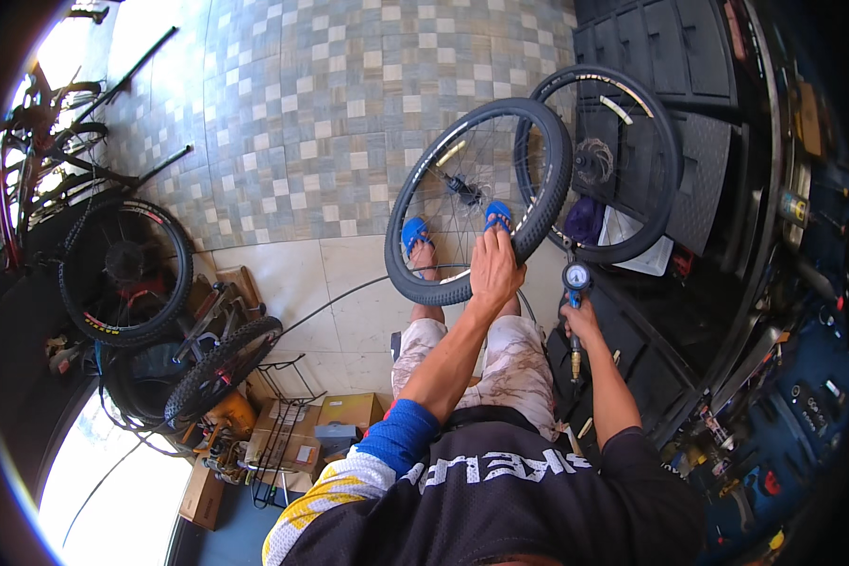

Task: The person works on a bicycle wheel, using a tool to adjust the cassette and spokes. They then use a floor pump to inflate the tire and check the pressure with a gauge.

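Observation:
A bicycle wheel (549,203) with a black knobby tyre stands tilted in front of my legs. My left hand (496,269) is closed over the near part of its tyre, and the fingertips are partly hidden from me. In my right hand (581,319) is a tyre inflator gun (575,277) with a round dial gauge and a blue body. A brass-coloured fitting shows below that hand. The gun is held just right of the wheel, apart from its tyre. A thin dark hose (335,300) runs across the floor behind the wheel.
A second bicycle wheel (672,141) with a brake disc leans against black drawers (665,47) on the right. Bicycles and another wheel (181,250) stand at the left. Cardboard boxes (349,411) and a wire rack (278,429) are at the lower left; tools (717,429) hang at the right.

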The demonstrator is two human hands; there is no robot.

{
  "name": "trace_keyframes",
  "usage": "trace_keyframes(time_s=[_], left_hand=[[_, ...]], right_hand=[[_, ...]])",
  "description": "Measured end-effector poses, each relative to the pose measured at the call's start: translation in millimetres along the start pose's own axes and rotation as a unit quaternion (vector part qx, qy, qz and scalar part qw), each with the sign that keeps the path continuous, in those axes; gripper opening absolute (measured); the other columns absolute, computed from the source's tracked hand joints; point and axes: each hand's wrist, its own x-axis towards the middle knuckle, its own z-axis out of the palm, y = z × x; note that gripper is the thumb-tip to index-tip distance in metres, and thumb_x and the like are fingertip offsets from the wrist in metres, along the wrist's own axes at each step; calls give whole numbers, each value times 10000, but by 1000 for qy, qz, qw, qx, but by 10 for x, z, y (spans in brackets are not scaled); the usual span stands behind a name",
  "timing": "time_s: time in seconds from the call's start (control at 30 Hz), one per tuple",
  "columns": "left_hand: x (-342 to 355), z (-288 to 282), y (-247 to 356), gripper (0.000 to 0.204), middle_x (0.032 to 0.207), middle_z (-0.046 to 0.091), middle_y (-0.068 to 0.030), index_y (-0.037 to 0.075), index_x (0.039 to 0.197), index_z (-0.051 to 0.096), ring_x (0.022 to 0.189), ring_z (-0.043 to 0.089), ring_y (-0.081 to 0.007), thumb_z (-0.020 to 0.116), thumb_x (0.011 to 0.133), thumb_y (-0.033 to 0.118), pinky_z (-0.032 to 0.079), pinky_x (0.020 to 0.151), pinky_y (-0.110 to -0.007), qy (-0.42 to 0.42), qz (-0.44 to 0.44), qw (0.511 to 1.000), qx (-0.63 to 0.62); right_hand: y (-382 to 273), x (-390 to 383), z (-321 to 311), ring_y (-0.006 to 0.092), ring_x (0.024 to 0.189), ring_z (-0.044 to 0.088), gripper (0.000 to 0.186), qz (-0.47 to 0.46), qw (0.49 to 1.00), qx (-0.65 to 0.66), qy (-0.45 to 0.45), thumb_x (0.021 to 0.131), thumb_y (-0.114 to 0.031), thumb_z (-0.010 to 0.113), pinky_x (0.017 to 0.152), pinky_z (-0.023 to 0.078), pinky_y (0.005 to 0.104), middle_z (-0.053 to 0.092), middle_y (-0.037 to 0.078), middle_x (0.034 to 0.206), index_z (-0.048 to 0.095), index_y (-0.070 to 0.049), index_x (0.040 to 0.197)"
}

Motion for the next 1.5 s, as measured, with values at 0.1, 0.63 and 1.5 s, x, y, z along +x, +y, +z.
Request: trace_keyframes(time_s=[0.1, 0.63, 1.5], left_hand=[[-98, -87, -104, 568, 1022, 530, -160, 3, 1096, 519, 975, 544, -355, 827, 643, 152, 464, 834, -449, -33, -1, 999, 5], [262, -186, -1244, 419, 815, 534, -22, -44, 1374, 578, 657, 521, -118, 417, 1057, 178, 453, 543, -291, -222, -313, 717, -581], [235, 419, -880, 239, 790, 610, -10, 64, 1015, 652, 466, 422, -58, 591, 1058, 291, 309, 386, -216, -172, -409, 677, -588]], right_hand=[[-64, -38, 111, 146, 441, 515, 493, -19, 1000, -1, 12, 846, -167, 681, 383, 422, 322, 555, 52, 709, 524, -31, 1294], [-1398, 48, 562, 95, 443, 489, 594, -161, 977, 142, 15, 851, -469, 832, 388, 400, 271, 578, 16, 789, 528, -71, 1170], [-1645, 161, 796, 83, 418, 473, 637, -234, 954, 171, -74, 894, -470, 788, 352, 369, 260, 547, 3, 690, 486, -57, 1274]])
